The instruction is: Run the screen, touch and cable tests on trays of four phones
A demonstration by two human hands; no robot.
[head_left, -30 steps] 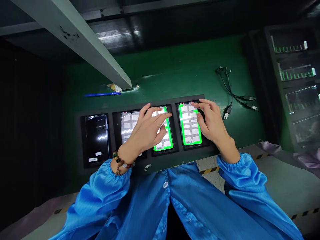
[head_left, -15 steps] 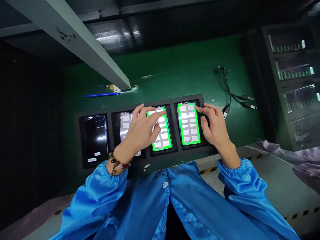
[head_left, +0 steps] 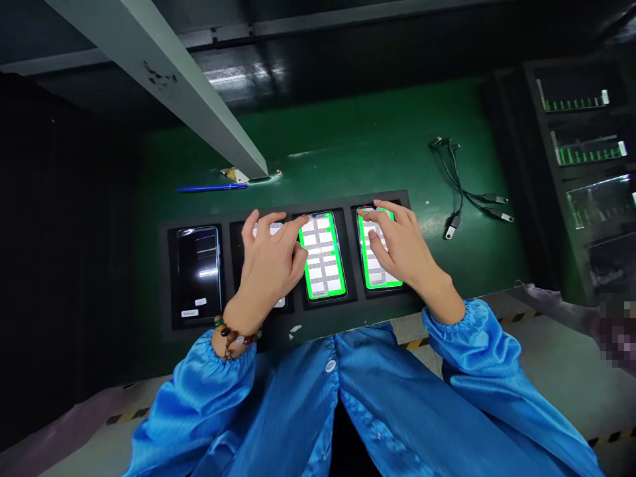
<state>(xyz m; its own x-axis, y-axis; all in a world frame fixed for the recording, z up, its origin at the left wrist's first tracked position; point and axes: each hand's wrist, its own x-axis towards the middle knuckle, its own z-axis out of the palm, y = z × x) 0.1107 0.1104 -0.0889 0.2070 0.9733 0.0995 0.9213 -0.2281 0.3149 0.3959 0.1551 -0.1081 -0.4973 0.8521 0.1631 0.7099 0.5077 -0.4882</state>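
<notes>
Several smartphones lie face up in a row in a black tray (head_left: 291, 315). My left hand (head_left: 271, 262), fingers apart, reaches over a phone with a white-block screen (head_left: 279, 303) that it mostly hides. Its index fingertip is at the top left corner of the neighbouring green-bordered phone (head_left: 325, 258). Over the rightmost green-bordered phone (head_left: 385, 278) is my right hand (head_left: 400, 248), its fingers spread and its index fingertip at the top left of that screen. The leftmost phone (head_left: 197, 271) has a dark screen with two small white labels.
Behind the tray, a blue pen (head_left: 211, 188) lies beside the foot of a grey post (head_left: 218, 122) on the green table (head_left: 368, 159). Black cables (head_left: 460, 185) with metal plugs lie to the right. A dark rack (head_left: 581, 192) with lit green rows stands farther right.
My right hand has moved left across the rightmost screen, from its top right to its top left. My left index finger has shifted from the neighbouring screen's top right to its top left.
</notes>
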